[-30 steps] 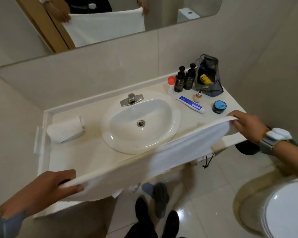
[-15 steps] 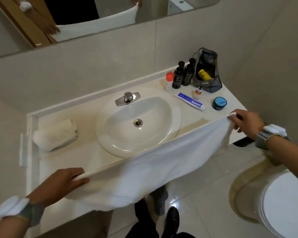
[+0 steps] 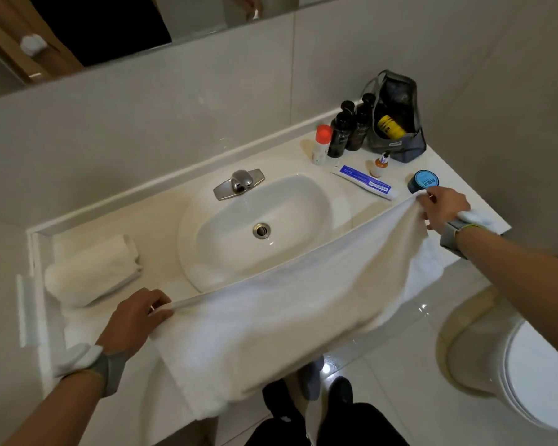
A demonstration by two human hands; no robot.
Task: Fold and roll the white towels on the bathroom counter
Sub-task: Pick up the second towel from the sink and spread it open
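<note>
White towel (image 3: 290,313) pinched at both top corners, left hand (image 3: 136,320) and right hand (image 3: 442,210) closed; keep edge taut, corners level, before laying on worktop (image 3: 161,220).

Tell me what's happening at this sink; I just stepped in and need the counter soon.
A person is folding towels. Their left hand and right hand each pinch an end of a white towel, stretched across the front of the counter, its lower part hanging over the edge. One rolled towel already lies left of the sink. Toiletries, including a toothpaste tube and a grey pouch, sit on the right side.
</note>
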